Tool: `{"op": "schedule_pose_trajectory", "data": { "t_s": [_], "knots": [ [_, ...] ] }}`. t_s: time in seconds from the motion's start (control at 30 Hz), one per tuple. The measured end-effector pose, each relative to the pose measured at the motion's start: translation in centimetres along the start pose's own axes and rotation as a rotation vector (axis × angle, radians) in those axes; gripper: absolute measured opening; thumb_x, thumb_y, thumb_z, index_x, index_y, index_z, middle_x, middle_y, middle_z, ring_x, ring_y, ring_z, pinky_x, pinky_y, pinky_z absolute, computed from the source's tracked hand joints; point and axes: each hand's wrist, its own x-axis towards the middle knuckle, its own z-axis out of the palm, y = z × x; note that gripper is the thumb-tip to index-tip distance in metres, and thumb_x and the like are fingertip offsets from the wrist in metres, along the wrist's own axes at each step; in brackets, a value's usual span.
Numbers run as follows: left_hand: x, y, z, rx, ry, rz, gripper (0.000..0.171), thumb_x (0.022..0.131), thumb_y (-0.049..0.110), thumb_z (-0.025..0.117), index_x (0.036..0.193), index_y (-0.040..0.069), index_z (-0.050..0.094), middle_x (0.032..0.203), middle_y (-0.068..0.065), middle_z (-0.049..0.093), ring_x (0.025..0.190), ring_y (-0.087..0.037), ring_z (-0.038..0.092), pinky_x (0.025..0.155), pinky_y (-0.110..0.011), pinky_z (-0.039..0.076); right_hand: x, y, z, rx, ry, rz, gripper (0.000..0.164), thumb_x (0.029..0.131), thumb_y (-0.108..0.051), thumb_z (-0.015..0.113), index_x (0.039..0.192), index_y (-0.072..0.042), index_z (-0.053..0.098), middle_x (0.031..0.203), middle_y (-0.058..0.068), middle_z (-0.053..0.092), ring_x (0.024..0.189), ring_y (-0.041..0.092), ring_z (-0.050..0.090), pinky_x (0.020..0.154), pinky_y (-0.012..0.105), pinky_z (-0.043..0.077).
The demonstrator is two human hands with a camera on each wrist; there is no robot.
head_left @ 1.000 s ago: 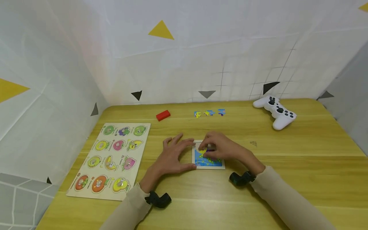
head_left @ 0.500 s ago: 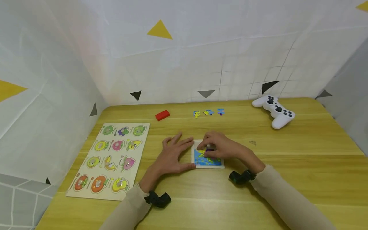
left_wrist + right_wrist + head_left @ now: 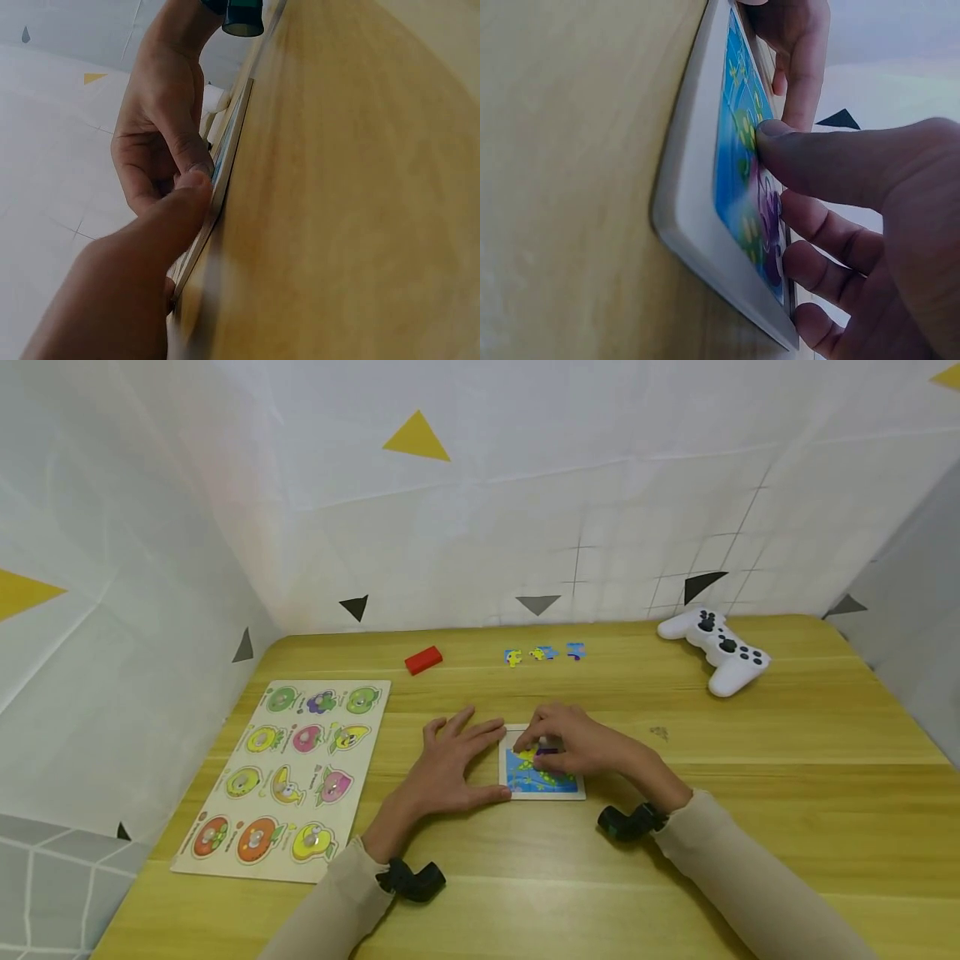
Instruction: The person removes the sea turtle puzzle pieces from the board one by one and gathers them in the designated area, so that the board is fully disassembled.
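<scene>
In the head view, the left hand (image 3: 447, 764) spreads fingers and thumb wide against the left edge of a framed jigsaw tray (image 3: 543, 796); its lower part looks assembled, a pale strip at upper left seemingly unfilled, and loose jigsaw pieces (image 3: 513, 657) beyond appear left to place. The left wrist view shows that thumb at the tray's edge. In the right wrist view, the right hand's (image 3: 911, 232) thumb touches the picture, fingers bent; whether they pinch a piece, I cannot tell.

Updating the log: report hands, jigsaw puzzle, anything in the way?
Left hand touching puzzle frame, right hand touching jigsaw puzzle. Puzzle looks unfinished: bare patch far left, loose jigsaw pieces beyond. Nothing visibly in the way.
</scene>
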Motion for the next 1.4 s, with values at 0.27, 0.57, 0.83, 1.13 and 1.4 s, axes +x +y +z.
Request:
{"op": "schedule_pose_trajectory", "data": {
  "t_s": [0.27,0.57,0.83,1.13,1.4],
  "knots": [
    [0.15,0.06,0.13,0.028,0.023,-0.02,0.081,0.085,0.074,0.06,0.152,0.029,0.049,0.163,0.007,0.041,0.157,-0.035,0.021,0.113,-0.059,0.019,-0.04,-0.19,-0.08,-0.009,-0.002,0.005,0.024,0.092,-0.016,0.075,0.116,-0.022,0.077,0.103,-0.002,0.063,0.095,0.017,0.052,0.084,0.036,0.031],
    [0.18,0.15,0.34,0.051,0.074,-0.05,0.079,0.081,0.078,0.062,0.147,0.035,0.055,0.161,0.002,0.044,0.155,-0.04,0.025,0.11,-0.063,0.02,0.03,-0.33,-0.02,-0.001,-0.007,0.015,0.024,0.091,-0.017,0.076,0.114,-0.023,0.076,0.103,-0.002,0.064,0.096,0.016,0.053,0.086,0.036,0.034],
    [0.21,0.16,0.3,0.057,0.072,-0.069,0.079,0.08,0.079,0.062,0.145,0.036,0.056,0.162,0.001,0.043,0.155,-0.041,0.024,0.11,-0.063,0.02,0.06,-0.39,-0.02,0.007,-0.01,0.027,0.025,0.091,-0.016,0.076,0.114,-0.025,0.075,0.104,-0.004,0.064,0.1,0.017,0.055,0.088,0.038,0.034],
    [0.21,0.28,0.23,0.065,0.063,-0.072,0.079,0.08,0.078,0.062,0.146,0.035,0.056,0.163,0.0,0.042,0.155,-0.041,0.023,0.111,-0.065,0.019,0.08,-0.49,0.0,0.052,-0.005,0.037,0.024,0.09,-0.014,0.077,0.112,-0.024,0.074,0.102,-0.003,0.063,0.099,0.018,0.053,0.088,0.038,0.032],
    [0.13,0.46,0.1,0.063,0.073,-0.064,0.079,0.08,0.077,0.063,0.145,0.033,0.056,0.162,-0.001,0.043,0.155,-0.042,0.025,0.11,-0.066,0.021,0.08,-0.37,0.22,0.117,0.003,0.004,0.024,0.09,-0.012,0.076,0.112,-0.019,0.072,0.105,0.001,0.064,0.098,0.018,0.055,0.087,0.035,0.044]
  ]
}}
